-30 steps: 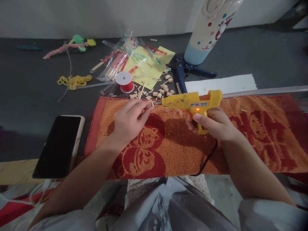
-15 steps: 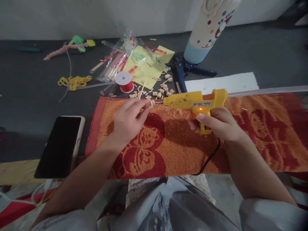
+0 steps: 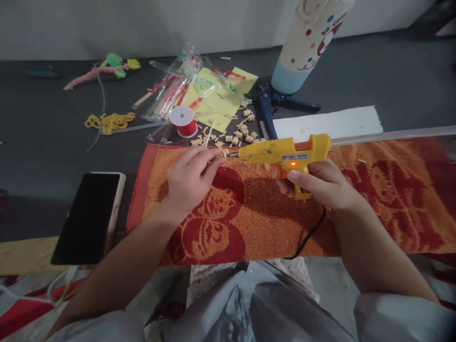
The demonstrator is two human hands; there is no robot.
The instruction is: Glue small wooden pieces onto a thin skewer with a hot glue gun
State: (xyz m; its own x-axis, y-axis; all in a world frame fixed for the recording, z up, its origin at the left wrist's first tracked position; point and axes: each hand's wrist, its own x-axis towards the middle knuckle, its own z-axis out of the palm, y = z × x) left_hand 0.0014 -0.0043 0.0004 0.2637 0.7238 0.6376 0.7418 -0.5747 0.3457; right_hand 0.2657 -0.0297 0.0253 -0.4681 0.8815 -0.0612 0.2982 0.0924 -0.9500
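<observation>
My right hand [image 3: 318, 184] is wrapped round the handle of a yellow hot glue gun [image 3: 285, 153] whose orange lamp glows; a clear glue stick [image 3: 392, 135] juts from its back. The nozzle points left at a small wooden piece [image 3: 224, 153] pinched in the fingertips of my left hand [image 3: 190, 178]. Both hands hover over an orange and red towel [image 3: 256, 223]. The gun's black cord [image 3: 309, 235] trails down toward me.
Several small wooden pieces [image 3: 237, 135] lie beyond the towel, by a red thread spool [image 3: 183, 121], yellow paper [image 3: 217, 95] and plastic packets [image 3: 174, 88]. Blue pliers [image 3: 272, 107], a patterned bottle [image 3: 306, 42], white sheet [image 3: 327, 122], yellow string [image 3: 107, 121] and a phone [image 3: 89, 216] lie around.
The glue gun has shifted slightly left and down, bringing its nozzle closer to the wooden piece in my left hand. The left hand has barely moved.
</observation>
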